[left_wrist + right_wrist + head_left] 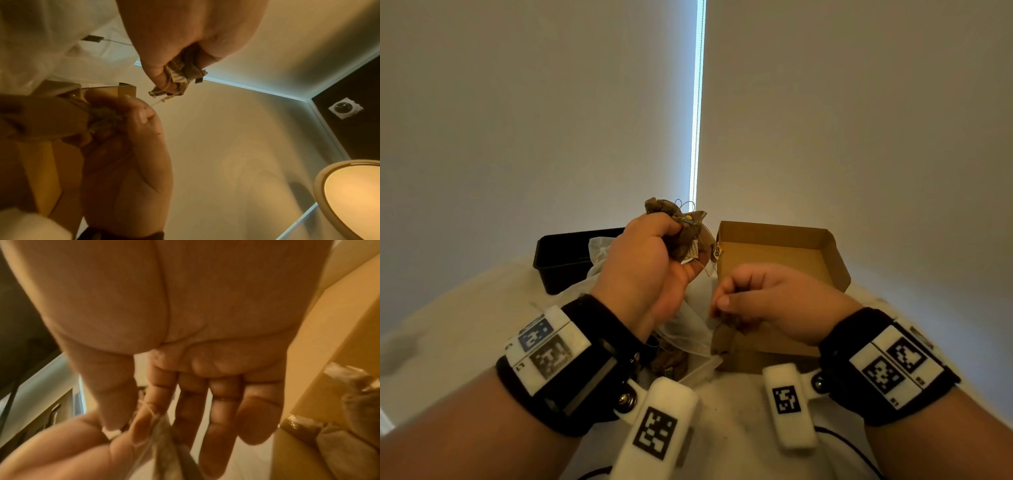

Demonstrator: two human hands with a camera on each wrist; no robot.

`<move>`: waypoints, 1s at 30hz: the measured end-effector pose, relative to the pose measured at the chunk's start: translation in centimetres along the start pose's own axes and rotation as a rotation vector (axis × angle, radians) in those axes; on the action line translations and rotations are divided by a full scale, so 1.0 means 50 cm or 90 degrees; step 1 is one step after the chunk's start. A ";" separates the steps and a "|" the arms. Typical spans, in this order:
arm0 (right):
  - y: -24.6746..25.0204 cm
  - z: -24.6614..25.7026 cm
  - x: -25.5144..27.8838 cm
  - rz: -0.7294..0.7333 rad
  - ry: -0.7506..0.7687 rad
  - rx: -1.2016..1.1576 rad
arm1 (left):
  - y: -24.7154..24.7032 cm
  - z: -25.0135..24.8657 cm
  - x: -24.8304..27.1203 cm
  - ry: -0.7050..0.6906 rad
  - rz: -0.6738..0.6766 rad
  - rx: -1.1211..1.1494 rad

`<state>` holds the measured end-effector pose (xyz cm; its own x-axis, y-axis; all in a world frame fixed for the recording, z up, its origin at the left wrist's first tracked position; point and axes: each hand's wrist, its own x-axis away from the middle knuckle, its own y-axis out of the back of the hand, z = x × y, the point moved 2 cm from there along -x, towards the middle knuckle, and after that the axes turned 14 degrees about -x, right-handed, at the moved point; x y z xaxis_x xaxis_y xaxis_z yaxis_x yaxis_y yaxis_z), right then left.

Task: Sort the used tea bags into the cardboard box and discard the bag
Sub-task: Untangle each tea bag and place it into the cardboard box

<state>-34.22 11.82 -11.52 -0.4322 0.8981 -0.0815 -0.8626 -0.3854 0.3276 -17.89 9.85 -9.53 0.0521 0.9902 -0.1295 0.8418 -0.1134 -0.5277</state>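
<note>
Hands mid-sort: left hand (650, 260) is fisted round a clump of used tea bags (681, 226), held up just left of the open cardboard box (784, 246). Right hand (774, 301) pinches one tea bag (729, 325) w/ thumb & fingers by the box's near wall. Clear plastic bag (688, 329) lies on the worktop between the wrists. Next, likely: drop the single bag into the box; tangled strings may need teasing apart.
</note>
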 end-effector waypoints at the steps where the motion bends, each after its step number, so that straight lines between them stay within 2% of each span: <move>1: 0.007 -0.004 0.000 0.006 -0.002 -0.057 | 0.001 -0.001 0.000 0.006 -0.009 0.007; 4: 0.024 -0.017 -0.001 -0.005 0.003 -0.202 | 0.005 -0.002 0.001 0.030 -0.029 0.010; 11: 0.027 0.005 -0.009 -0.102 0.106 -0.475 | 0.018 0.016 -0.005 0.085 -0.063 -0.055; 18: 0.032 0.013 -0.015 -0.154 0.133 -0.584 | 0.038 0.039 -0.019 0.099 -0.085 -0.128; 23: 0.032 0.004 -0.019 -0.189 0.124 -0.559 | 0.043 0.053 -0.014 0.014 -0.097 -0.339; 27: 0.046 -0.005 -0.017 -0.223 0.110 -0.557 | 0.012 0.032 -0.002 -0.105 -0.068 -0.489; 30: 0.061 -0.021 -0.018 -0.258 0.090 -0.577 | -0.017 0.020 -0.015 -0.170 -0.013 -0.577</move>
<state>-36.73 9.61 -11.42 -0.0371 0.9867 -0.1585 -0.8011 -0.1242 -0.5856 -19.17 9.13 -9.84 0.0017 0.9269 -0.3752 0.9441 0.1222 0.3062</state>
